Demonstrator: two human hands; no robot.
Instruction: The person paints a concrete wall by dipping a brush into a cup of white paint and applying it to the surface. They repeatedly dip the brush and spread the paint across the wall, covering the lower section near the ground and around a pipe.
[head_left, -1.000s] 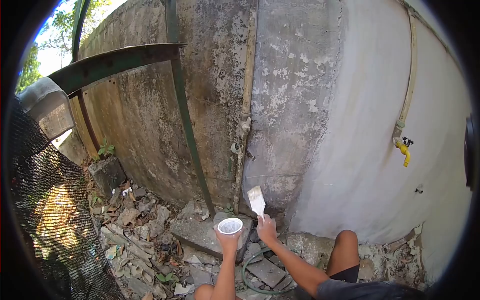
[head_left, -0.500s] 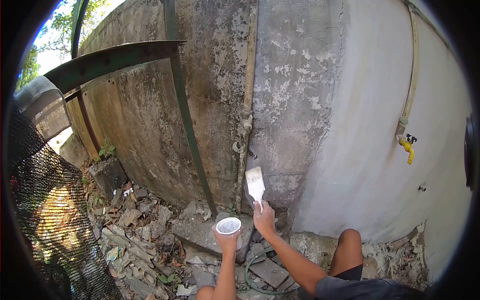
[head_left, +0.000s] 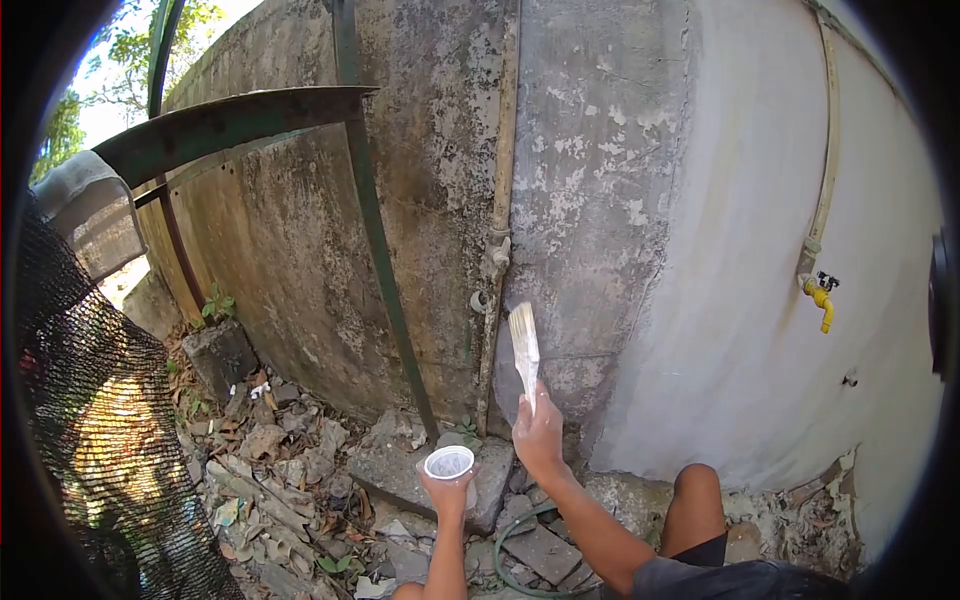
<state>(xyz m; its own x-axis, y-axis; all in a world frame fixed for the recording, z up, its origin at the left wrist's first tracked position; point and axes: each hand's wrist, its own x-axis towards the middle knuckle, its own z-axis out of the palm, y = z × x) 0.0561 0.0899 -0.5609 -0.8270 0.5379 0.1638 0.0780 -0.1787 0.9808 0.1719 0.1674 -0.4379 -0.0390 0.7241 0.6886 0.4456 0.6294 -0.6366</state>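
My right hand point(head_left: 539, 432) grips the handle of a flat white paintbrush point(head_left: 526, 350), its pale bristles pointing up and slightly left. The brush overlaps the lower part of the worn grey concrete wall point(head_left: 590, 270), just right of a vertical pipe point(head_left: 503, 150). Lower and to the left, my left hand point(head_left: 447, 490) is wrapped round a small white plastic cup point(head_left: 449, 462). Its open top faces me, with a whitish coating inside.
A smooth pale wall point(head_left: 740, 300) with a yellow tap point(head_left: 823, 303) stands on the right. A green metal frame point(head_left: 385, 270) crosses the left side, near black netting point(head_left: 110, 430). Broken rubble point(head_left: 290, 460), a concrete slab point(head_left: 400, 480) and a green hose point(head_left: 503, 560) lie below.
My right hand has moved slightly up and right, and the paintbrush has turned so that its narrower side shows. The cup has shifted slightly left and down in view.
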